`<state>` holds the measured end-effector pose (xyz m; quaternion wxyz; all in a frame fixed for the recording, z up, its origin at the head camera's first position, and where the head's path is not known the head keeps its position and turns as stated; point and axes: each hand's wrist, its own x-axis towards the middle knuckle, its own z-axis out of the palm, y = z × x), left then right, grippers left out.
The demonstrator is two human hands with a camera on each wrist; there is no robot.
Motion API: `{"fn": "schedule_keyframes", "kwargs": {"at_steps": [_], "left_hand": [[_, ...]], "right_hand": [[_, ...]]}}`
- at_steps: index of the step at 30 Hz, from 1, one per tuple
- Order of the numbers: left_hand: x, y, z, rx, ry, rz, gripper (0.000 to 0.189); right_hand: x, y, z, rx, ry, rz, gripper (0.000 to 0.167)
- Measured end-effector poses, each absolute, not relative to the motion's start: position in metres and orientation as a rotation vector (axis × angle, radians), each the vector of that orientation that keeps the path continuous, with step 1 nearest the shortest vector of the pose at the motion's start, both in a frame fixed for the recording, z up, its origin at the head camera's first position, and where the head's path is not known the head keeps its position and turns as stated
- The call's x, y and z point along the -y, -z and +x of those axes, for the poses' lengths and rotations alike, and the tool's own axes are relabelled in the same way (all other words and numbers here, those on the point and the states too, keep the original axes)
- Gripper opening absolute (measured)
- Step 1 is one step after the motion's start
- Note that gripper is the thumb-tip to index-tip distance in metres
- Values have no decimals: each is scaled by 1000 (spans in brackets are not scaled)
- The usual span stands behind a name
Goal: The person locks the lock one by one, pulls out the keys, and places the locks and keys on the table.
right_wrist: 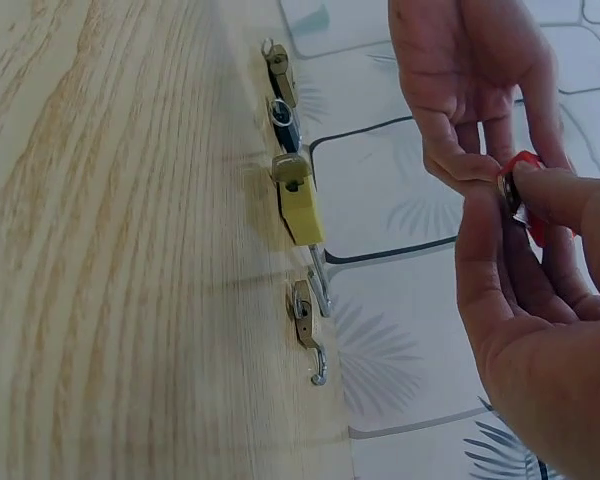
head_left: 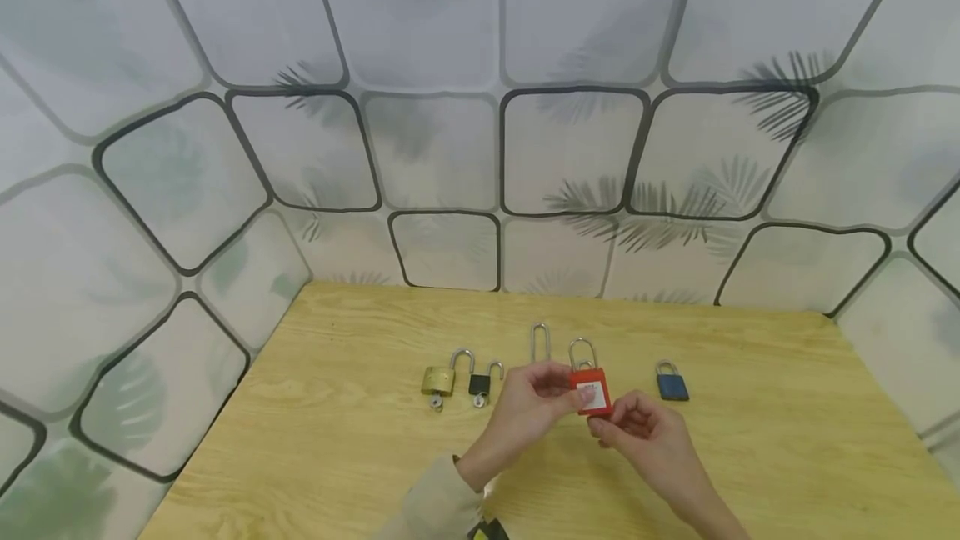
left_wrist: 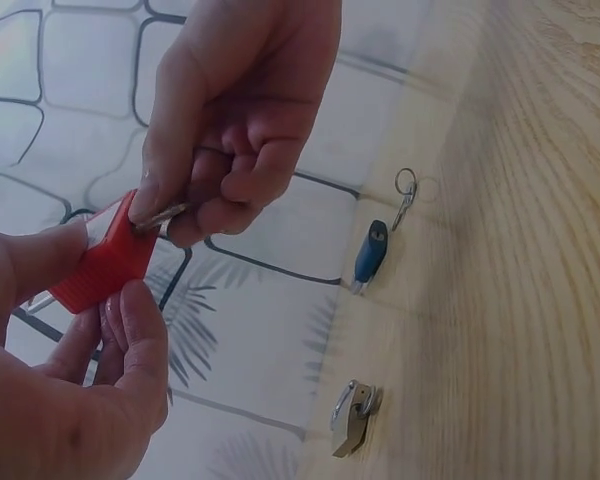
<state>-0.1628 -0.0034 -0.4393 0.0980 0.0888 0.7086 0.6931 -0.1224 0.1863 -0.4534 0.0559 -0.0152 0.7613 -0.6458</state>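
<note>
I hold the red padlock (left_wrist: 105,272) pinched between my left fingers (left_wrist: 142,335), just beside my right fingers (left_wrist: 260,178), which pinch a key (left_wrist: 164,216) at its base. Beyond them, slightly right, the blue padlock (head_left: 672,388) sits on the counter (head_left: 300,457).

I see booth-like nook, room type unclear to me: wood-grain counter (head_left: 315,440), leaf-patterned wall covering (head_left: 438,148) on three sides.

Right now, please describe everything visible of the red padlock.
The red padlock has a ridged, plastic-looking body, white label and slim metallic shackle, uppermost in the head view; whether locked is unclear. The left hand grips the body above the table; the right hand pinches an apparent key at its bottom.
</note>
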Motion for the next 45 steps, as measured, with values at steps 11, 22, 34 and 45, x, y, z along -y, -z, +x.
{"fn": "schedule_keyframes", "kwargs": {"at_steps": [11, 22, 34, 45], "left_hand": [[1, 441, -163, -2083, -2091, 172, 21], [1, 443, -162, -2056, -2108, 164, 21], [2, 442, -162, -2029, -2120, 140, 22], [4, 442, -163, -2057, -2098, 209, 21]], "right_hand": [[-178, 455, -121, -2410, 1995, 63, 28], [-177, 454, -122, -2422, 1937, 189, 28], [-174, 454, -123, -2494, 1845, 131, 21], [-174, 459, -125, -2405, 1859, 41, 19]]}}
